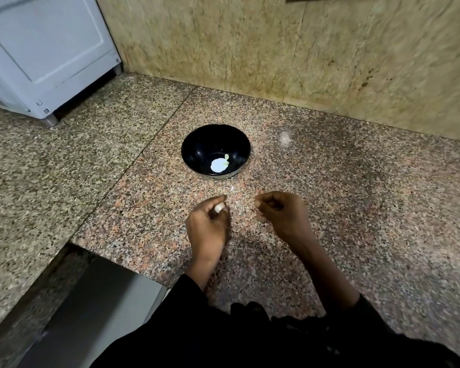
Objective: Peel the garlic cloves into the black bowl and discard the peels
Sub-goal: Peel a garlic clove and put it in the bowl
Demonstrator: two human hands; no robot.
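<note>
Left hand (207, 224) pinches a garlic clove (219, 207) at its fingertips near the counter's (356, 208) front edge — black bowl (215, 151) lies straight ahead; right hand (282, 215), curled, possibly holding peel — cannot tell.

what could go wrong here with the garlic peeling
The left hand pinches a garlic clove over bare counter, short of the black bowl, so a slip could drop it outside. Peel flecks already lie on the granite and may get missed. The right hand is blurred.
</note>
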